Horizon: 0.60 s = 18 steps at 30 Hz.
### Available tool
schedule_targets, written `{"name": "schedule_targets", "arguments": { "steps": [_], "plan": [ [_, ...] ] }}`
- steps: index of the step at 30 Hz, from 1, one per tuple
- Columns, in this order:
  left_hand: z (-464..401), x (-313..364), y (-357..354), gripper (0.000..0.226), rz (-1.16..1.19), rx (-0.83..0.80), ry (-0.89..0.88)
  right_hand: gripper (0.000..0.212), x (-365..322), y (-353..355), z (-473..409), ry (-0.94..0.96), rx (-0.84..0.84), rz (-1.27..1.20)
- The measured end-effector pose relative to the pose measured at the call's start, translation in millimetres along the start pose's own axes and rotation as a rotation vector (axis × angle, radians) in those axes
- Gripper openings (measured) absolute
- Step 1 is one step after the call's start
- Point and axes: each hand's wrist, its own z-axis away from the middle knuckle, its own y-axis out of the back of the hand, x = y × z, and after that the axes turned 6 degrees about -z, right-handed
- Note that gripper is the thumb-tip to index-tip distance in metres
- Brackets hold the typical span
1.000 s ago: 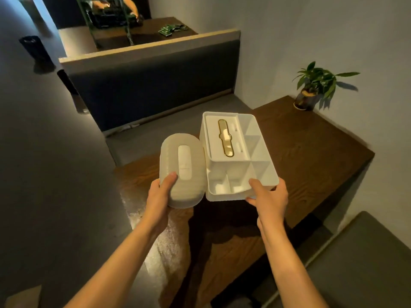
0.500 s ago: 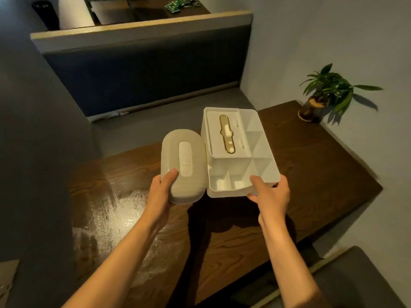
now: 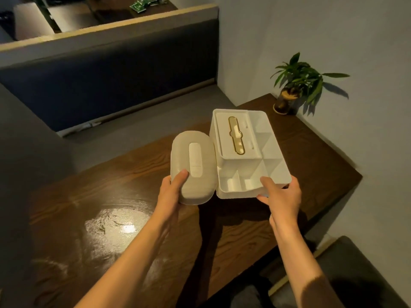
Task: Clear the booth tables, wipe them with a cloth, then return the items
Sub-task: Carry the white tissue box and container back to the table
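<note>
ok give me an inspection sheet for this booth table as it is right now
Surface: dark wood table, with a wet-looking shine at its left part.
Job's things: rounded beige box and white compartment box with a gold-trimmed slot, both held above the table, side by side.
Clutter: small potted plant in the table's far right corner by the wall.
Hands: left hand grips the beige box's near end; right hand grips the white box's near right corner.
Cables: nothing seen.
Surroundings: dark padded booth seat back beyond the table, grey wall at right, another table behind the partition.
</note>
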Motion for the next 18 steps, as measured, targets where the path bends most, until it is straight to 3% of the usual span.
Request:
{"name": "schedule_targets", "arguments": {
  "steps": [7,10,15,18],
  "plan": [
    [-37.5,-5.7,-112.6,0.067,0.014,0.021,-0.008,0.049,-31.4,42.9,-115.6,-0.004,-0.061,0.039],
    [-57.4,-14.5,-161.8,0.069,0.014,0.017,0.016,0.048,-45.0,67.0,-163.3,-0.001,-0.053,0.057],
    [-90.0,-34.5,-222.9,0.093,0.026,0.063,0.097,0.050,-54.7,104.8,-228.2,-0.025,-0.053,0.069],
    [-108.1,-48.5,-249.6,0.089,0.010,0.030,0.137,0.050,-53.9,119.8,-262.4,-0.038,-0.040,0.089]
  ]
}}
